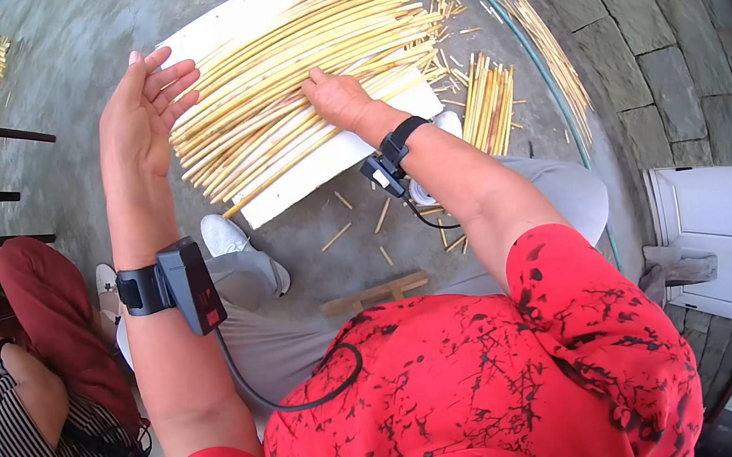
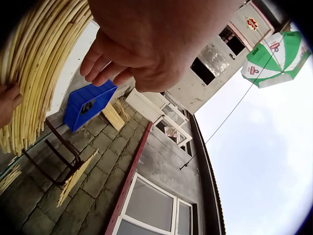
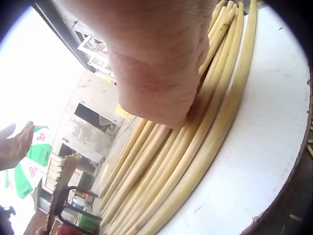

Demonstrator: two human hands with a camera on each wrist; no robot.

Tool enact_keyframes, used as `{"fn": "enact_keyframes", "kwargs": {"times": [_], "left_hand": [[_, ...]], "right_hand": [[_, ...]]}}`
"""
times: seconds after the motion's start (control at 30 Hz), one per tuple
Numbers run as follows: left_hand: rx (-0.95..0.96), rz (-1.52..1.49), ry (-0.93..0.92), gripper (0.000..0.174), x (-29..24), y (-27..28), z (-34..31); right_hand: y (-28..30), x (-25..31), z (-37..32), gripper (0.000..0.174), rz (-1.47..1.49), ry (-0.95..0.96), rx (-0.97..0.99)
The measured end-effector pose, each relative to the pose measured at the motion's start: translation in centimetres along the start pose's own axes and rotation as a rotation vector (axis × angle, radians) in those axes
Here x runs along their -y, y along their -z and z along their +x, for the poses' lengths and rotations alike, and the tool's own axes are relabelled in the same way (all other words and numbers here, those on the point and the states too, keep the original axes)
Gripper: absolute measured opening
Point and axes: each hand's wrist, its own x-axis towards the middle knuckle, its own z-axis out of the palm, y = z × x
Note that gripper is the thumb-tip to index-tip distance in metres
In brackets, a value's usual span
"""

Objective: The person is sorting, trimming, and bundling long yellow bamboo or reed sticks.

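Lying beneath right hand (image 1: 338,101): stalks (image 1: 285,48)

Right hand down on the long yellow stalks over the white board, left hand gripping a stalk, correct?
No: the left hand is open and empty, as the head view shows. The right hand is down on the long yellow stalks over the white board.

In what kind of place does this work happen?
Probably an outdoor yard beside a building: the left wrist view shows open sky, a stone-paved floor and an outside wall with windows.
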Motion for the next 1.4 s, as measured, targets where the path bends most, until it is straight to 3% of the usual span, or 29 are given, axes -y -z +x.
{"fn": "enact_keyframes", "kwargs": {"times": [0.4,0.67,0.77,0.83,0.9,0.97,1.03,1.13,1.2,1.3,1.37,1.4], "left_hand": [[-0.033,-0.018,-0.048,0.039,0.0,-0.4,-0.2],[0.113,0.093,-0.032,0.028,0.9,-0.8,-0.6],[0.138,0.242,0.02,0.03,1.8,-1.9,-1.2],[0.171,0.211,0.027,0.033,2.5,-2.8,-1.2],[0.126,0.036,-0.08,0.038,2.8,-4.3,-1.8],[0.193,-0.07,-0.123,0.039,2.6,-4.1,-1.0],[0.148,-0.198,-0.145,0.033,1.8,-3.9,-0.9],[-0.023,-0.251,-0.142,0.029,0.4,-2.7,-1.0],[-0.189,-0.171,-0.183,0.025,-0.8,-0.4,-0.4],[-0.139,-0.173,-0.219,0.025,-2.0,3.9,0.1],[-0.248,-0.208,-0.19,0.026,-2.3,3.5,-0.3],[-0.169,-0.186,-0.204,0.027,-2.2,3.7,-0.2]], "right_hand": [[2.5,0.3,-0.6,0.011,-0.068,0.045,-0.066],[7.9,-0.3,0.0,0.013,-0.08,-0.106,-0.219],[12.3,1.9,1.1,0.013,-0.069,-0.181,-0.287],[15.0,4.3,1.9,0.013,-0.055,-0.179,-0.347],[16.9,7.7,1.5,0.016,0.031,-0.062,-0.312],[16.3,10.6,1.4,0.016,0.155,0.0,-0.349],[15.7,12.8,1.0,0.018,0.198,-0.033,-0.306],[14.2,14.2,-0.1,0.021,0.615,0.109,-0.475],[11.9,12.3,-0.7,0.023,0.601,0.083,-0.444],[7.6,7.3,-1.8,0.018,0.376,-0.115,-0.263],[5.2,3.7,-2.2,0.028,0.299,-0.228,-0.053],[3.6,2.2,-2.4,0.028,0.304,-0.218,-0.045]]}}
